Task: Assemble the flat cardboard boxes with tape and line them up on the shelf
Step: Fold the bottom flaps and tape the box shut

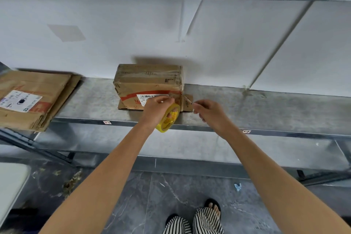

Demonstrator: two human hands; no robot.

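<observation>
Yellow tape roll (169, 118), brown cardboard box (150, 81) with red stripe, black-and-white striped trousers (207, 221)

Left hand (154, 109) grips yellow tape roll (170, 118) at brown cardboard box (149, 80) on grey metal shelf (247, 104). Right hand (210, 112) pinches clear tape strip (187, 99) beside box.

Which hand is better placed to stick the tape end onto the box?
The right hand. It pinches the tape end just beside the right corner of the box, while the left hand is occupied gripping the yellow roll in front of the box.
</observation>
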